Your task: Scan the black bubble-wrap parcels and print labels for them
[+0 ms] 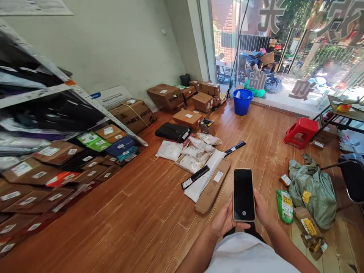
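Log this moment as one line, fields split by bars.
left hand: holding phone | right hand: at phone's right edge | screen: dark, small icon near bottom | floor: flat box left, green sack right

Before me, a plain wall [122,49] adjoins daylit glass panels [280,85], while wood-plank flooring [136,220] supports a white-framed shelf [36,94] at left and a red stool [303,129] at right.
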Available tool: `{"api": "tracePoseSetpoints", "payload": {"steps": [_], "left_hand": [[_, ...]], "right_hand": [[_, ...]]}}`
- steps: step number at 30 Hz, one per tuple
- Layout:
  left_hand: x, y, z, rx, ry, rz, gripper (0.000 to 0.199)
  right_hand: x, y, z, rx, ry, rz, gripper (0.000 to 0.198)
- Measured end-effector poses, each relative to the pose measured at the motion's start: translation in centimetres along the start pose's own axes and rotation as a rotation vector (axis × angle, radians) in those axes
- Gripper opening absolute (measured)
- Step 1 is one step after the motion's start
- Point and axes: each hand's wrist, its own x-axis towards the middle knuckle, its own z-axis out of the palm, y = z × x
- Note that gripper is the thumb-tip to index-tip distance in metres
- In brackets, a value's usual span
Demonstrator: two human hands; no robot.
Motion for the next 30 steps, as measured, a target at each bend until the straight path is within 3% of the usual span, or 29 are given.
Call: {"api": "tracePoseSetpoints", "payload": {"steps": [4,6,9,13,18,25,30], "left_hand": [[0.2,-0.1,1.0,0.098,0.217,0.094,0.089],[0.4,-0.1,1.5,0.114,0.287,0.116,0.099],[0.6,-0.2,2.0,0.089,0.352,0.145,0.103],[0.5,-0.3,2.0,0.04,0.4,0.172,0.087],[0.5,-0.2,1.9,0.047,0.412,0.189,0.081],[0.7,-0.3,2.2,0.034,0.425,0.16,0.089],[1.1,0.6,4.0,0.014,0.486,0.15,0.068]], "right_hand": [[1.6,-0.6,-0.5,-0.016,-0.241,-0.057,0.06],[2.3,-0.7,-0.4,-0.039,-0.295,-0.036,0.062],[2.8,-1.0,0.4,-0.035,-0.248,0.017,0.058],[2.8,-1.7,1.5,0.024,-0.169,0.073,0.057],[2.4,-2.1,1.7,-0.03,-0.174,0.019,0.045],[2.1,-2.3,1.9,-0.042,-0.175,-0.027,0.049],[2.3,-2.3,0.9,-0.061,-0.205,-0.018,0.04]]}}
